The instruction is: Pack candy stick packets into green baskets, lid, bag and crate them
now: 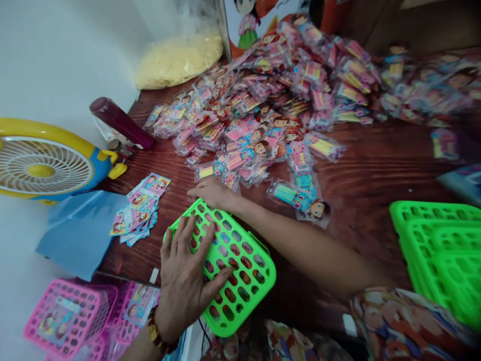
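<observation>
A bright green plastic basket [240, 260] with a slotted lid or face upward lies tilted at the front edge of the table. Pink and blue packets show through its slots. My left hand [188, 265] rests flat across the green surface, fingers spread, with a beaded bracelet at the wrist. At the far corner of the basket, my right hand [214, 194] curls against the rim; its fingertips are partly hidden. Just beyond that hand lies a big heap of clear packets [255, 110] holding pink, yellow and blue sticks. One blue-green packet [300, 195] lies apart, beside my right forearm.
Printed cards [141, 210] and a blue sheet [84, 225] lie left, near a yellow-blue fan [45, 165] and a dark red bottle [122, 123]. Pink baskets [71, 316] stand below the table edge. Stacked green baskets [443, 245] are right. A yellow-filled bag [180, 60] sits behind.
</observation>
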Demonstrator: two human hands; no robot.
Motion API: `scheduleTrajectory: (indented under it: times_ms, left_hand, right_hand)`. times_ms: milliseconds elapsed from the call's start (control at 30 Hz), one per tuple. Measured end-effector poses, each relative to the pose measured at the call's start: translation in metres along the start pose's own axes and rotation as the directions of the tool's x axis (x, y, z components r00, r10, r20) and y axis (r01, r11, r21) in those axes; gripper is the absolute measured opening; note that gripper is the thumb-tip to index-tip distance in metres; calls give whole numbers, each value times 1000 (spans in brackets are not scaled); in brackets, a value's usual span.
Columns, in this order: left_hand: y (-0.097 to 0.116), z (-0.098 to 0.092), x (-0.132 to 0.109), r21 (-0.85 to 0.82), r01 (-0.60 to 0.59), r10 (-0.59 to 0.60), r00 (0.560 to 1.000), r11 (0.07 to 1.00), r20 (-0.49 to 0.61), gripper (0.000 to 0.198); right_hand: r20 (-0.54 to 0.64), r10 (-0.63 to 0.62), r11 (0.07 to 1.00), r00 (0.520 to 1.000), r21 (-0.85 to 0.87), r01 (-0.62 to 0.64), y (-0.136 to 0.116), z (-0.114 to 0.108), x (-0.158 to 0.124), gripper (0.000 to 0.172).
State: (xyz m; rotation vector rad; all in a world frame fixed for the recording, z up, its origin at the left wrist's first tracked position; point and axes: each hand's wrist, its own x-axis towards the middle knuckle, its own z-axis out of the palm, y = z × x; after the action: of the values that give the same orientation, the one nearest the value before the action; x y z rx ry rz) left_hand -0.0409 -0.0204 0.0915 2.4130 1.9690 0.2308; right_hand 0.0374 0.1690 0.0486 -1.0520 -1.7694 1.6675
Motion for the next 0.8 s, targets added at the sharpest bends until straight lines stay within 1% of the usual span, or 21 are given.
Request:
scheduleTrajectory:
  times_ms: [67, 133, 167, 200, 267, 333, 367, 433, 533, 600, 667, 800]
  left_hand:
    - [0, 0, 0, 2, 0, 0, 1000, 1000, 4, 73]
    - [0, 0, -1, 5, 6, -6, 1000, 1000, 6, 72]
    - [0, 1, -1, 7, 7, -7, 1000, 1000, 1, 72]
    - [0, 1, -1, 8, 5, -5, 1000, 1000, -3, 71]
    - [0, 1, -1, 13, 2, -2, 1000, 1000, -12, 70]
    - [1, 2, -1, 23, -1, 2, 1000, 1000, -21, 69]
    - [1, 2, -1, 29, -2, 2, 1000, 1000, -22, 69]
    - [3, 1, -1, 45, 4, -3, 1000, 999, -18, 69]
    - [5, 1, -1, 56, 16, -15, 1000, 998, -8, 67]
    - [6, 1, -2, 47, 19, -19, 1000, 999, -10, 67]
    - [5, 1, -1, 30, 25, -25, 1000, 999, -14, 68]
    - [7, 4, 1, 16, 52, -52, 998, 998, -31, 68]
  right_hand:
    - [-16, -64, 995, 998, -81, 63, -7, -13, -20, 46]
    - [-54, -127, 988, 990, -96, 122, -13, -30, -58, 43]
    - [-98, -130, 990, 987, -63, 124, -14, -36, -83, 41]
    - [-140, -118, 993, 983, -34, 114, -13, -40, -109, 41]
    - [-216, -20, 1000, 976, -16, 17, -8, -39, -157, 39]
    - [-303, 69, 997, 951, 6, -71, 3, -28, -189, 36]
    - [-344, 101, 995, 934, 16, -101, 9, -20, -196, 35]
    - [-402, 134, 991, 906, 56, -121, 20, -7, -199, 35]
    - [-444, 120, 991, 888, 99, -84, 30, 2, -191, 31]
    - [-444, 105, 993, 890, 96, -69, 30, 2, -189, 31]
    - [-418, 107, 993, 902, 88, -77, 29, 0, -190, 31]
    - [-368, 84, 996, 926, 37, -76, 29, -11, -186, 32]
